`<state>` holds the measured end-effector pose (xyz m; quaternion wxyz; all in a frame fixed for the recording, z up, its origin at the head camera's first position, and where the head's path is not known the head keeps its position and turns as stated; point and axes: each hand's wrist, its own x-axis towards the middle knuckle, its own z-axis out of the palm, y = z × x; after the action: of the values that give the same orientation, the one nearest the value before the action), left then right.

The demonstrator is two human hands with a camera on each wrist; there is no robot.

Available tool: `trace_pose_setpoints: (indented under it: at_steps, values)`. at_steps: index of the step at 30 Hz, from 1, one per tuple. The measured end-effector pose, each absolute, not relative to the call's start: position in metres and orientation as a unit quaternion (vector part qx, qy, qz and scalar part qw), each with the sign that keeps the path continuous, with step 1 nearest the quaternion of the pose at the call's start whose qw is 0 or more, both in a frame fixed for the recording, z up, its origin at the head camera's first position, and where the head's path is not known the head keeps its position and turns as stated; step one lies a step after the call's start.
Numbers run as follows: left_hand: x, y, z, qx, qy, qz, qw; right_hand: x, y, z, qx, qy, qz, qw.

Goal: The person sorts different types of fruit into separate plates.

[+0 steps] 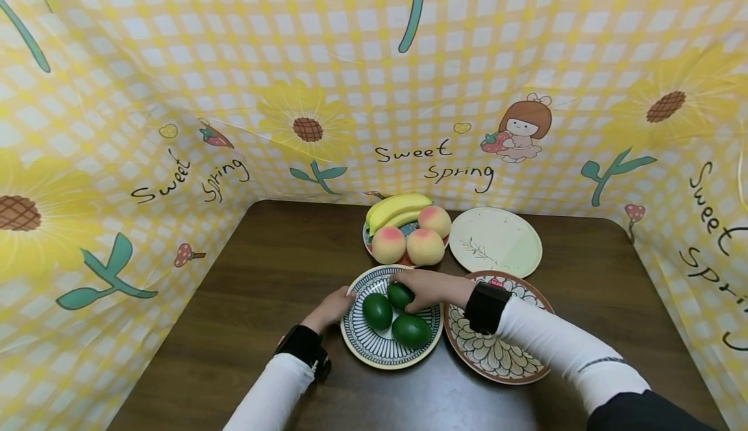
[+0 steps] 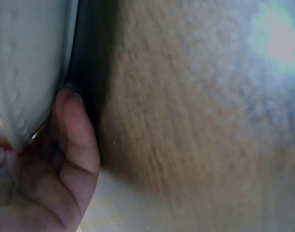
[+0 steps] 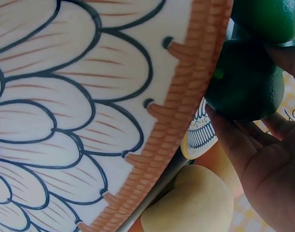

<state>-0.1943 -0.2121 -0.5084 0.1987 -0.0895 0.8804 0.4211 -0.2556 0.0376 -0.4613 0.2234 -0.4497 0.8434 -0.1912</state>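
Observation:
My left hand (image 1: 334, 307) grips the left rim of a blue-and-white striped plate (image 1: 363, 346), thumb on top. In the left wrist view, curled fingers (image 2: 78, 125) reach beneath the pale underside of the plate (image 2: 31, 58). Three dark green avocados lie on this plate: one at left (image 1: 377, 311), one at front (image 1: 411, 332), and one at back (image 1: 400, 296). My right hand (image 1: 422, 286) holds the back avocado; in the right wrist view its fingers and thumb are around this avocado (image 3: 248, 82).
Behind the plate, another plate (image 1: 367, 239) bears bananas (image 1: 400, 210) and three peaches (image 1: 425, 246). A pale plate (image 1: 495, 243) lies at back right. Under my right forearm is a brown-rimmed flower plate (image 1: 497, 353). A patterned cloth (image 1: 374, 93) surrounds the wooden table (image 1: 234, 327).

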Motion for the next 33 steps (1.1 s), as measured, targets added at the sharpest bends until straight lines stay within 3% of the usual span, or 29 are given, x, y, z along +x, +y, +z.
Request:
trace_pose_setpoints:
  at_steps: [17,33]
  values:
    - [-0.193,-0.212,-0.51,-0.082,0.883,0.422,0.191,-0.262,0.038,-0.475,-0.423,0.839,-0.217,0.264]
    - [-0.195,-0.213,-0.51,-0.084,0.884,0.417,0.195,-0.264,0.042,-0.47,-0.428,0.843,-0.226,0.233]
